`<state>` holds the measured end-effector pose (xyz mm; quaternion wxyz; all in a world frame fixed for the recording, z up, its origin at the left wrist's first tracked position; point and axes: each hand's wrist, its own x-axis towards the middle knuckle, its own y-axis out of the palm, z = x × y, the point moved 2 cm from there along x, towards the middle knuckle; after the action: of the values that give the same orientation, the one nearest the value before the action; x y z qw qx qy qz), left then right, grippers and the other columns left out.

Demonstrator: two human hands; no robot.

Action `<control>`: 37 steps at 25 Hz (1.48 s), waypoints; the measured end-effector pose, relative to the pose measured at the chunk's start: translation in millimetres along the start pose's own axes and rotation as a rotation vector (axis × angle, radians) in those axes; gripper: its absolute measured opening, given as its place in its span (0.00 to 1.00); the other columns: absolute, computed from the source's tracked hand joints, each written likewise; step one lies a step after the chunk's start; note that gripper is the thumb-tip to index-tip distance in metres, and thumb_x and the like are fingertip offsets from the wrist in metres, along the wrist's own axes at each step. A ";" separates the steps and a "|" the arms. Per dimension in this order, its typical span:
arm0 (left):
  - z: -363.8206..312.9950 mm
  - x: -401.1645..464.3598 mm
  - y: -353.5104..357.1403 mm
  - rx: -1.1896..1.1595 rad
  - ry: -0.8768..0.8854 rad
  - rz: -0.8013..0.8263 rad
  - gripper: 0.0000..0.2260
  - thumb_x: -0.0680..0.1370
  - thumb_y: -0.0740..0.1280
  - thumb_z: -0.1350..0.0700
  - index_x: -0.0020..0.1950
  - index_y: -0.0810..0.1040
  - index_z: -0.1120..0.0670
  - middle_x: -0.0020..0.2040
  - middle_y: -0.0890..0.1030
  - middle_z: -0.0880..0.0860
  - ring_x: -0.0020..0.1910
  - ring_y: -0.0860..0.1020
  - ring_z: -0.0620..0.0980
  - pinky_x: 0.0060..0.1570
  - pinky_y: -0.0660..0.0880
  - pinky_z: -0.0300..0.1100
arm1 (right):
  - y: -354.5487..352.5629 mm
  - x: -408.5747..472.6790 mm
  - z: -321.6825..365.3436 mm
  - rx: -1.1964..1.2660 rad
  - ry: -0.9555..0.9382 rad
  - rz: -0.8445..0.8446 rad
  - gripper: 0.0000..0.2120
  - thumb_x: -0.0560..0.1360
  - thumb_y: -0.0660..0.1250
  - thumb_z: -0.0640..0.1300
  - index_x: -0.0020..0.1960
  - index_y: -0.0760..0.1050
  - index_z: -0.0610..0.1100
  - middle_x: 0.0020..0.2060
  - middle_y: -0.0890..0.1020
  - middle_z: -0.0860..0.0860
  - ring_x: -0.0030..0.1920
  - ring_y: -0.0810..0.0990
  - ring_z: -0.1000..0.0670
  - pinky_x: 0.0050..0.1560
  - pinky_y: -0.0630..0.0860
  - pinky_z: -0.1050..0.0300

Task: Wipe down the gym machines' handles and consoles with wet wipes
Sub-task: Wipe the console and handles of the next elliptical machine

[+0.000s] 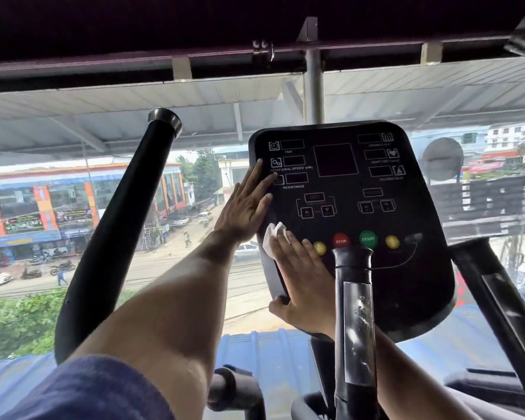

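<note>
Wiping the console of a gym machine, seen from the head camera. The console (376, 225) was a black, glossy panel with rounded corners, tilted toward the person, printed with white labels and dark display windows, and carrying a row of round buttons near its lower edge: yellow, red, green, yellow. The left hand (246, 204) lay flat against the panel's left edge, fingers straight and together, apparently steadying it. The right hand (303, 274) pressed a crumpled white wet wipe (272, 239) against the lower left part of the panel with straight fingers, while its thumb hooked around the panel's near left rim; the wipe showed just beyond the fingertips, soft and folded, beside the left yellow button (319, 247). Most of the unwiped face lay to the right of and beyond the wipe, so the next stroke would probably run rightward across the button row or up toward the displays; the right hand was the nearer one for that. A black upright handle (353, 313) with a shiny metal patch stood in front of the console's lower middle. A long, matte black handle (115, 225) rose at the left.
</note>
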<state>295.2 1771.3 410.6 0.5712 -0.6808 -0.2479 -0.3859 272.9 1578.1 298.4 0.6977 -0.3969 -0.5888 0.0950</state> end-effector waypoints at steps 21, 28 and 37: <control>-23.7 -30.8 22.6 -0.311 -0.164 -0.086 0.29 0.85 0.57 0.47 0.86 0.53 0.49 0.86 0.46 0.50 0.85 0.46 0.51 0.82 0.52 0.55 | -3.3 -58.3 -11.4 -0.030 0.081 -0.145 0.39 0.82 0.59 0.58 0.80 0.54 0.33 0.82 0.50 0.42 0.83 0.48 0.43 0.81 0.47 0.47; -30.8 -34.2 28.1 -0.399 -0.255 -0.075 0.30 0.84 0.55 0.48 0.86 0.50 0.47 0.86 0.44 0.49 0.85 0.45 0.50 0.81 0.50 0.49 | 9.7 -54.7 14.6 0.024 0.096 -0.090 0.36 0.82 0.54 0.60 0.81 0.56 0.36 0.81 0.56 0.39 0.82 0.52 0.43 0.82 0.45 0.48; -38.3 -42.6 34.9 -0.465 -0.280 -0.122 0.31 0.84 0.55 0.48 0.86 0.48 0.46 0.86 0.44 0.47 0.84 0.45 0.47 0.80 0.51 0.49 | -12.9 -44.5 -38.0 -0.059 0.230 -0.178 0.39 0.82 0.55 0.63 0.83 0.47 0.43 0.83 0.48 0.43 0.82 0.53 0.43 0.81 0.51 0.44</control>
<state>288.4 1730.8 357.7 0.3353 -0.8242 -0.2695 -0.3683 289.9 1526.0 274.0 0.7542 -0.3718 -0.5403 -0.0310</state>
